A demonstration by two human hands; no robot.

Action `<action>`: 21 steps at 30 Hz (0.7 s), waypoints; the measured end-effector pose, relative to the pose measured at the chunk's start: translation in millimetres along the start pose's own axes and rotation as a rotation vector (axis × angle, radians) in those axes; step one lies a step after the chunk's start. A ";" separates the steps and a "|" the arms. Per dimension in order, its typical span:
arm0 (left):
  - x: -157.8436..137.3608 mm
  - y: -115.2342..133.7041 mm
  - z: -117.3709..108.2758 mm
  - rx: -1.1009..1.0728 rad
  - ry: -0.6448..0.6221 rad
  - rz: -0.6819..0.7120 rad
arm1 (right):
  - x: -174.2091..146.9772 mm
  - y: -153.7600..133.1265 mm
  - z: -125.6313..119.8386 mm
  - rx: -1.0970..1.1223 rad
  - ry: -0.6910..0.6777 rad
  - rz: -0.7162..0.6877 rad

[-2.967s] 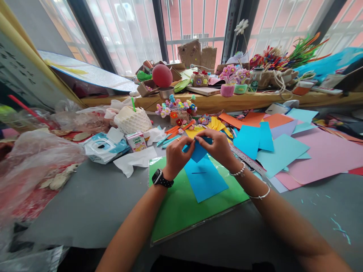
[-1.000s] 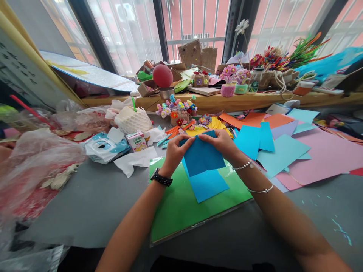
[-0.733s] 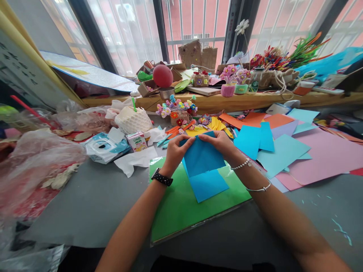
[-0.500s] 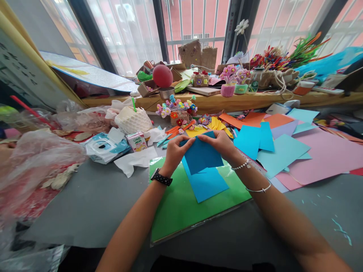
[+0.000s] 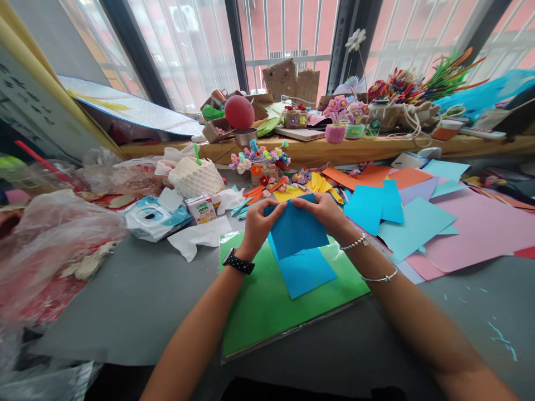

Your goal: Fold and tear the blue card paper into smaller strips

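A blue sheet of paper is held up by its top edge between my two hands. My left hand pinches the upper left part with thumb and fingers, and my right hand pinches just beside it, the thumbs close together. Beneath it, a second blue piece of paper lies on a green mat with a clear cover. Whether the two blue pieces are joined I cannot tell. My fingertips behind the paper are hidden.
To the right lie blue sheets, a light teal sheet and a large pink sheet. On the left are a wipes pack, a small carton, a white tissue and plastic bags. Crafted flowers stand behind.
Almost nothing differs. The held blue paper's lower edge has shifted very slightly, and both hands keep their pinch on it.
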State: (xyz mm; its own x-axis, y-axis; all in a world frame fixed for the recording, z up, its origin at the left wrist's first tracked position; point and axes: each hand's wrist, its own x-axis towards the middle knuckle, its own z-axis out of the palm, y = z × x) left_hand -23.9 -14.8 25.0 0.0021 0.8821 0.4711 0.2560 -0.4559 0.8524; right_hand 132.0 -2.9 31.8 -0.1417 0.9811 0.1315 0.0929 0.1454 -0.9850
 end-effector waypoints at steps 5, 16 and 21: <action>2.8 -4.8 -0.2 -0.172 -0.051 -0.157 | 2.3 3.0 -2.5 -0.108 0.060 -0.057; 2.1 -6.9 1.6 -0.095 0.011 -0.084 | 2.2 3.2 0.7 -0.021 0.059 0.029; 2.6 -5.4 -0.2 -0.111 0.010 -0.099 | 3.2 5.5 0.6 0.000 0.035 0.003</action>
State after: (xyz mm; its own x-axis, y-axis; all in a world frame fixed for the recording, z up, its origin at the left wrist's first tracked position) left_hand -25.4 -10.1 21.7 -0.0278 0.9222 0.3856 0.1459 -0.3779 0.9143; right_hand 131.5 0.9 26.7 -0.1065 0.9854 0.1329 0.0930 0.1429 -0.9854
